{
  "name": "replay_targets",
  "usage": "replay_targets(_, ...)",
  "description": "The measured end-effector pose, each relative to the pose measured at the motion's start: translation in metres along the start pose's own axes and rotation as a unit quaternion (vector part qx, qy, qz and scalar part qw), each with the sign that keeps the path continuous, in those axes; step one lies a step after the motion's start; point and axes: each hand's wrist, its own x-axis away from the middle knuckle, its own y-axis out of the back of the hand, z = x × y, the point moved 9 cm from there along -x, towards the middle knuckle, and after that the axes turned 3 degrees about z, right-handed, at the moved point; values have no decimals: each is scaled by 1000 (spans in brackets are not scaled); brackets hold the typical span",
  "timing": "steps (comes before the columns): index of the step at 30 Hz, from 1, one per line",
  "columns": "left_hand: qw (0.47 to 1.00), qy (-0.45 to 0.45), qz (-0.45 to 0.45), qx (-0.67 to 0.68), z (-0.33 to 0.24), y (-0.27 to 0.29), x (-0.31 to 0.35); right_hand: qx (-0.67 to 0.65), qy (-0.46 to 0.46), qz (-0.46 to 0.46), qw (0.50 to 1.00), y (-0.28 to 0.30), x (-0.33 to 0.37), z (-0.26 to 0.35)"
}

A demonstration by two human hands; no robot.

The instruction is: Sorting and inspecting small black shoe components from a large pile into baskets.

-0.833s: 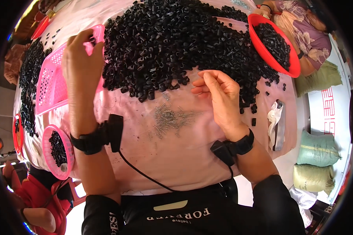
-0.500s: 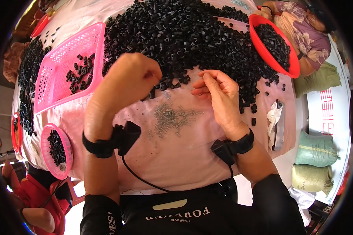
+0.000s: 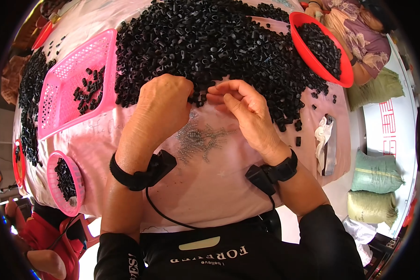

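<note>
when working at near edge of pile of black parts (image 3: 196, 51), steady left hand (image 3: 161, 105) close beside right hand (image 3: 248, 109), above worktop (image 3: 219, 186); with left fingers curled from view, cannot tell whether pinching; with right fingers bent, slightly spread; avoid brushing silvery pieces (image 3: 199, 141) nearer body.

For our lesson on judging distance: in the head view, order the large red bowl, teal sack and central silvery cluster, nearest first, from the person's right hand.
From the right hand:
1. Silvery cluster: lower left.
2. Large red bowl: upper right.
3. Teal sack: far right, beyond the table.
</note>
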Motion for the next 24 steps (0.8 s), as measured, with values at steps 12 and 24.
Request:
replay_targets(12,999,-20,-11,22,1,5,0,16,-38,-54,998,9,2,1)
replay_targets(24,954,-146,-37,261,-40,16,-1,12,8,-19,1000,3,1,6)
